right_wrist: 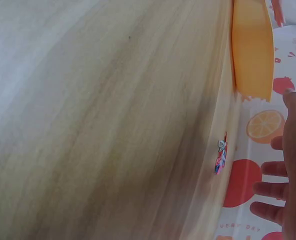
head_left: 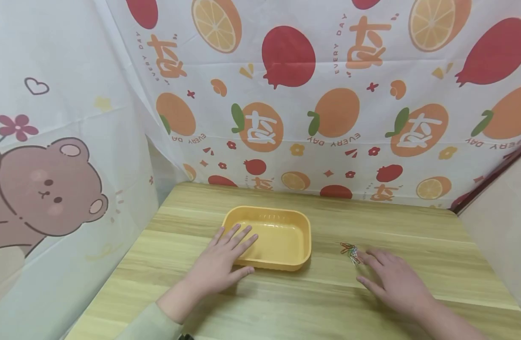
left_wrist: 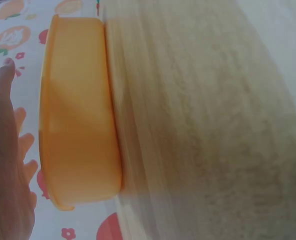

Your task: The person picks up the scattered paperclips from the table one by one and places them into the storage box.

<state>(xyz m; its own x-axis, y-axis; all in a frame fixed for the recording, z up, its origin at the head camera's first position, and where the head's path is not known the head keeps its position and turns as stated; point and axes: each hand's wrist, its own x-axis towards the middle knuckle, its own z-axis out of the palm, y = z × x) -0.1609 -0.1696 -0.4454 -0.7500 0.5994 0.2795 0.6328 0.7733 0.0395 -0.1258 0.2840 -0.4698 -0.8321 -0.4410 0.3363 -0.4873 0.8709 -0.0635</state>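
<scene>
Fingers spread wide, your left hand (head_left: 219, 267) hangs over the yellow tray (head_left: 281, 242) while your loose, empty right hand (head_left: 396, 282), beside the paper clips (head_left: 349, 248), risks scattering them by brushing carelessly.

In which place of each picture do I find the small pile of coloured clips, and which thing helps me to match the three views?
Head: the pile of coloured clips is right of centre, below mid-height, near the right hand.
Left wrist: not in this picture.
Right wrist: right of centre, below mid-height.
Shared landmark: the yellow tray, visible in all three.
</scene>
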